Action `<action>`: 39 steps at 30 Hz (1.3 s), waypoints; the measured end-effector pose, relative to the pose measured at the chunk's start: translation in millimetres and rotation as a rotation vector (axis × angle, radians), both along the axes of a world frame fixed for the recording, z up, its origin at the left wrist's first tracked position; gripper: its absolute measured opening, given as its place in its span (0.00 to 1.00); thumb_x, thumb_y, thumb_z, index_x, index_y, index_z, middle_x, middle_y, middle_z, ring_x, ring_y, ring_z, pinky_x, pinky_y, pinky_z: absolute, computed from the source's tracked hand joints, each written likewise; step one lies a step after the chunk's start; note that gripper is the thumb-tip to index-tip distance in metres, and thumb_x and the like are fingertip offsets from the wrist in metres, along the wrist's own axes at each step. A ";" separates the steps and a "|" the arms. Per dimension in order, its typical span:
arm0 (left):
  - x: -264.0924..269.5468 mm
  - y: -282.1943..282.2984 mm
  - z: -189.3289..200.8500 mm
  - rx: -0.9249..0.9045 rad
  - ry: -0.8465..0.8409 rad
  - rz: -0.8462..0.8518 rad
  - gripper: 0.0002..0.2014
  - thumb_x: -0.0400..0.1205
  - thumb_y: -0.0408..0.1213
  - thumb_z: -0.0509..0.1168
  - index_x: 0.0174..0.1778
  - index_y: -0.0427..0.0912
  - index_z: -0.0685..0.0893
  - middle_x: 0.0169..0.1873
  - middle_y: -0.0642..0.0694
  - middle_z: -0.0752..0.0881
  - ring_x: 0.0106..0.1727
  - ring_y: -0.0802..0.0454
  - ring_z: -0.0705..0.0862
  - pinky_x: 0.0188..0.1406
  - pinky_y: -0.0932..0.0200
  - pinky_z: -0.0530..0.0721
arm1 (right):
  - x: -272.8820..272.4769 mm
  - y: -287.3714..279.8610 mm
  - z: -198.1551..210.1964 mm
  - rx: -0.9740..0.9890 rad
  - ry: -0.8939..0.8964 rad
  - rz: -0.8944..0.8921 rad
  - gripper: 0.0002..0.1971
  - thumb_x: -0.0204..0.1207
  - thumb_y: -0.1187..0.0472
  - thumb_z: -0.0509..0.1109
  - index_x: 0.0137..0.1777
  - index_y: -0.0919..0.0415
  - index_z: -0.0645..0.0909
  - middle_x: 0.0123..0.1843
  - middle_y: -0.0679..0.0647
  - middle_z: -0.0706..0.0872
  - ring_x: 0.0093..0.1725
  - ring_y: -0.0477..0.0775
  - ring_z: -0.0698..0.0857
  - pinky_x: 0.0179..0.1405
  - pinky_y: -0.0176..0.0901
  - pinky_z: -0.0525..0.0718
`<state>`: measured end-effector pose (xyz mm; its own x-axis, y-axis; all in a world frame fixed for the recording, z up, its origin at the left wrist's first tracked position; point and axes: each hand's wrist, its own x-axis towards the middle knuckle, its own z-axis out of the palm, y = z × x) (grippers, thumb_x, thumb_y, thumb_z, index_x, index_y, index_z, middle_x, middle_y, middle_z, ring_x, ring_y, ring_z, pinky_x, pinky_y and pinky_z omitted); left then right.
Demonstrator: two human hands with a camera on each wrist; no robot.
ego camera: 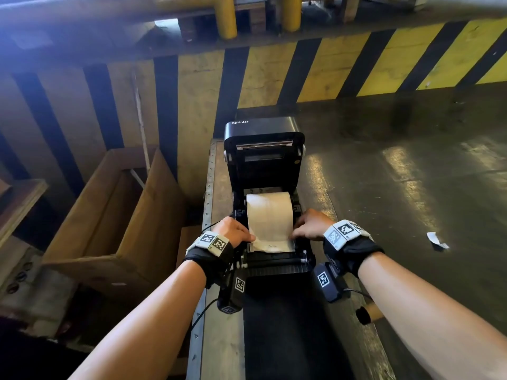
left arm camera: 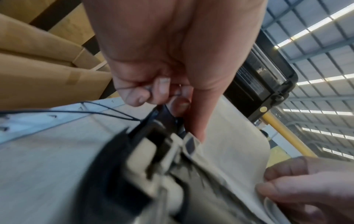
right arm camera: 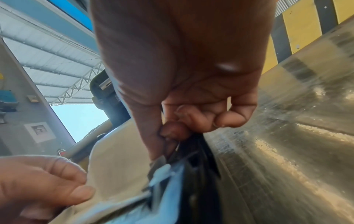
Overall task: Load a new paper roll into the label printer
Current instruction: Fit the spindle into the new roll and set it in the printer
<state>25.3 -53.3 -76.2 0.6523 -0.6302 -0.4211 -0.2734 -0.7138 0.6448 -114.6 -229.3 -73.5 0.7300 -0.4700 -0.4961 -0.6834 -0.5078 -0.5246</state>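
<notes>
This is a warehouse or loading area. A black label printer (ego camera: 264,149) stands open on a worn counter (ego camera: 219,338). Behind the printer runs a barrier painted in yellow and black hazard stripes (ego camera: 315,69), with yellow steel posts (ego camera: 226,17) beyond it. Left of the printer sit large open cardboard boxes (ego camera: 115,215); right of it spreads glossy concrete floor (ego camera: 411,174). High above the printer spans a corrugated metal roof on steel trusses (right arm camera: 63,66).

"Xprinter" in white on raised black lid (ego camera: 263,130) of label printer (ego camera: 274,259).
</notes>
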 end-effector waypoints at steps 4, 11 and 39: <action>3.7 -6.1 5.5 0.098 -0.008 -0.068 0.07 0.68 0.40 0.78 0.38 0.42 0.92 0.46 0.41 0.91 0.50 0.44 0.88 0.58 0.46 0.86 | -2.9 0.4 -4.5 -0.007 -0.046 -0.035 0.14 0.68 0.52 0.75 0.49 0.58 0.89 0.49 0.57 0.90 0.43 0.52 0.84 0.37 0.37 0.77; -2.9 -3.6 8.6 0.143 -0.226 -0.066 0.10 0.68 0.45 0.78 0.37 0.44 0.88 0.42 0.43 0.90 0.44 0.47 0.87 0.44 0.57 0.87 | 1.4 3.2 1.7 -0.062 0.044 0.038 0.16 0.68 0.53 0.74 0.53 0.61 0.87 0.43 0.54 0.85 0.40 0.51 0.80 0.26 0.34 0.71; -40.9 18.7 5.8 -0.069 -0.567 -0.598 0.13 0.83 0.43 0.60 0.55 0.43 0.88 0.46 0.43 0.84 0.47 0.45 0.84 0.41 0.62 0.72 | -35.8 48.8 -3.4 -0.389 -0.204 0.446 0.16 0.78 0.47 0.64 0.51 0.59 0.83 0.51 0.53 0.82 0.49 0.56 0.83 0.48 0.52 0.84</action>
<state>-15.6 -34.6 -70.4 0.3004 -0.9507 -0.0769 -0.8916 -0.3085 0.3314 -150.5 -180.5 -76.9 0.9595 -0.2164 -0.1802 -0.2674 -0.9010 -0.3415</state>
